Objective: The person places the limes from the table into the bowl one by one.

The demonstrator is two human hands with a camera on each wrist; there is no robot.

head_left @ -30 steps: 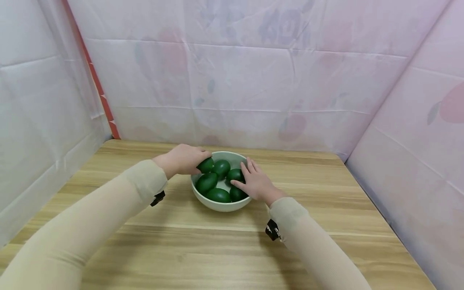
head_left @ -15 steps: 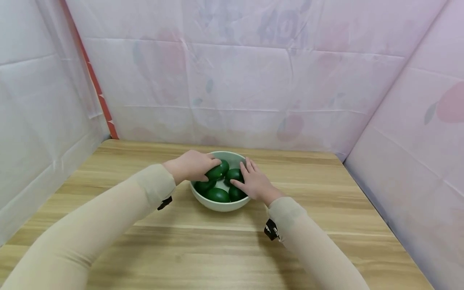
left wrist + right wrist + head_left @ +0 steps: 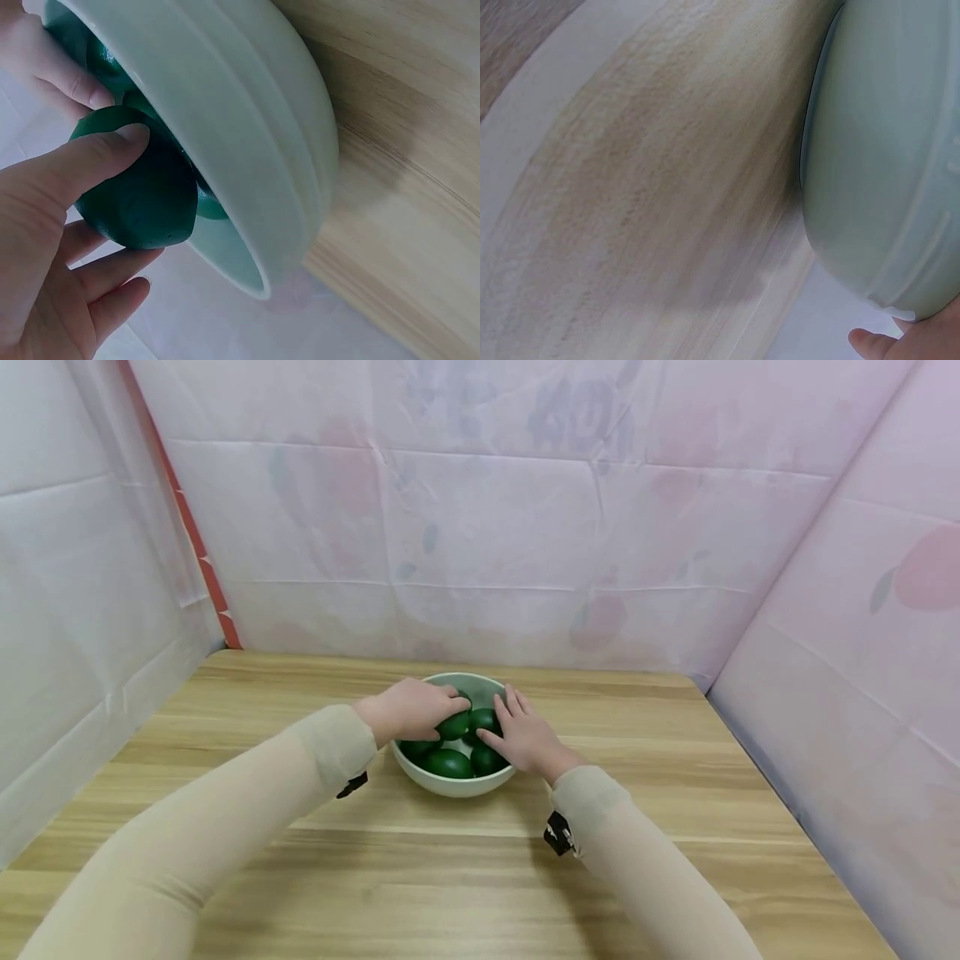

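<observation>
Nearest to us, our two beige sleeves [image 3: 225,827] reach forward over the wooden table [image 3: 450,877], each with a small black clip at the cuff. We find no brand, label or readable writing on anything in view.

Further on, a pale green bowl [image 3: 450,787] stands on the table, holding several dark green avocados [image 3: 448,764]. Our left hand [image 3: 408,710] comes over the bowl's left rim, its thumb and fingers curled round one green avocado [image 3: 454,726]; the left wrist view shows the thumb [image 3: 82,161] pressed on top of that fruit [image 3: 139,199] and the other fingers beneath it, just above the bowl's rim [image 3: 247,150]. Our right hand [image 3: 525,737] lies at the right side of the bowl with fingers straight and spread, touching the avocados there and gripping nothing. The two hands are close together over the bowl but not touching.

Beyond the bowl, pale pink sheeting [image 3: 480,527] with faded fruit prints walls in the table, with a red strip [image 3: 202,568] at the left corner.
</observation>
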